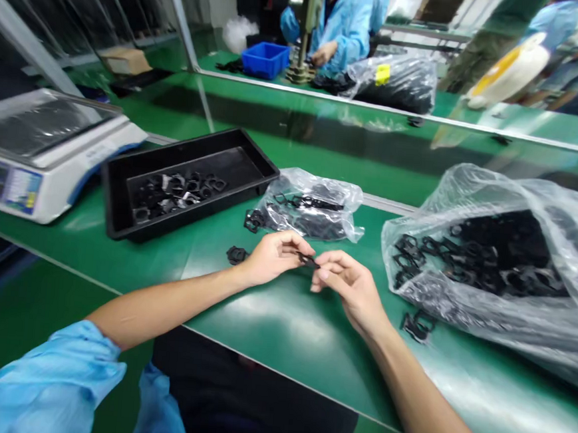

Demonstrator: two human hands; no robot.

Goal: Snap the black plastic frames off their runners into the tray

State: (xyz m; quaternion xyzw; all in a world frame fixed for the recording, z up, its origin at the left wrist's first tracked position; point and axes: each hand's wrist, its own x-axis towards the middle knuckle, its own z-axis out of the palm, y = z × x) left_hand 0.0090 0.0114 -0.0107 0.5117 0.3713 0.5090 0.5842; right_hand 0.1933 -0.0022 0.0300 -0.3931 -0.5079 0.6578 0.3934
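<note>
Above the green table, my left hand [276, 259] and my right hand [348, 282] meet at a small black plastic part [307, 260]. Fingers of both hands pinch it, one hand at each end, and they cover much of its shape. Just left of my left hand lies another black plastic part [237, 255]. Behind my hands a small clear bag [313, 226] holds several black parts. To the right, a large open clear bag [482, 302] is full of black frame-like parts, with a loose black part [417, 326] in front of it.
A black tray [253, 160] with several small black pieces stands at the left, beside a white weighing scale [66, 179]. Behind a clear partition, a person in blue sleeves [354, 28] works near a blue bin [265, 60]. A metal rail [370, 203] runs behind the bags.
</note>
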